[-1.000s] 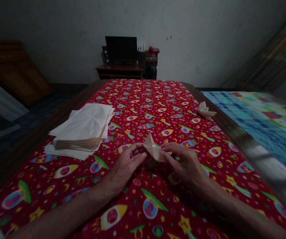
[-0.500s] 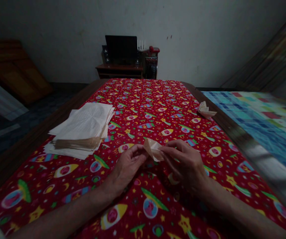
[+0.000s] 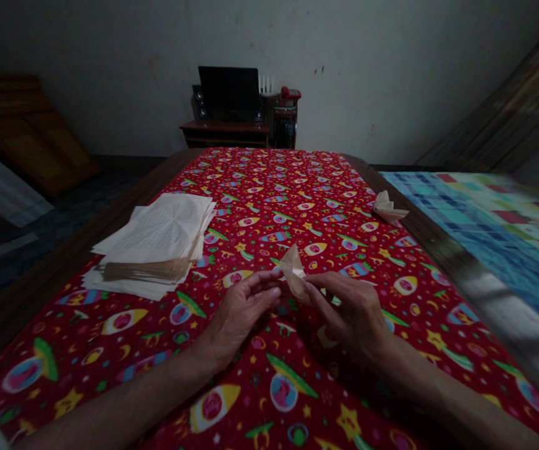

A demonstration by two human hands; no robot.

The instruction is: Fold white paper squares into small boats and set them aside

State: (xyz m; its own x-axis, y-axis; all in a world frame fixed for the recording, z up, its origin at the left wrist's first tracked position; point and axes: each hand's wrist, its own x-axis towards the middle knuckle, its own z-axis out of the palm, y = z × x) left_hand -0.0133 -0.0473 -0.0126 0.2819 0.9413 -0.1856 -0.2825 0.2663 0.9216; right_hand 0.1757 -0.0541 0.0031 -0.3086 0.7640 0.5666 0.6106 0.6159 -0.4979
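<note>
A small folded piece of tan paper (image 3: 294, 272) is held just above the red patterned tablecloth (image 3: 269, 206), near the middle of the table. My left hand (image 3: 239, 312) pinches its left side with fingertips curled together. The paper's right side is pinched by my right hand (image 3: 351, 312), thumb and forefinger closed on it. One pointed flap sticks upward between the two hands. Both forearms rest on the cloth.
A stack of white paper sheets (image 3: 157, 240) lies at the left of the table. Another folded paper shape (image 3: 388, 208) sits near the right edge. A bed with a checked cover (image 3: 489, 231) stands to the right. Behind the table is a low shelf with a dark screen (image 3: 229, 94).
The folded paper has been turned between my fingers: its flap lay flatter half a second ago and points upward now. Both hands stayed in nearly the same place.
</note>
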